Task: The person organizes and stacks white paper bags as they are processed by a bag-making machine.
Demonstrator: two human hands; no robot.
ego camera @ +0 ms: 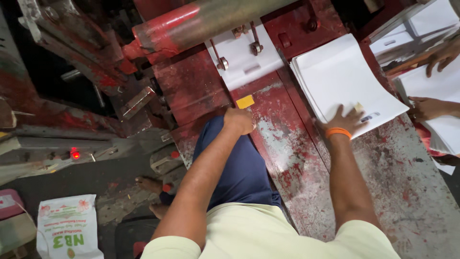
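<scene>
both hands are seen from above, reaching forward over a worn red desk [287, 158] that forms part of a press. the right hand [342, 120] is laid flat with fingers spread on the near edge of a stack of white sheets [342, 76]; an orange band [338, 131] is worn at its wrist. nothing is pinched by it; the sheets are only pressed down. the stack is placed on the right side of the desk, fanned slightly at its left edge, with a small dark print showing near the fingertips. the left hand [238, 120] is curled into a loose fist and rested on the desk's left edge, just below a small yellow tag [245, 101]; whether anything is enclosed in it cannot be told. a single white sheet [244, 60] is held under metal grippers beneath a large roller [211, 21] at the top. at the far right, another person's hands [433, 81] are seen on separate white stacks [443, 105], well apart from the desk stack. a printed white bag [67, 228] is set on the floor at lower left.
</scene>
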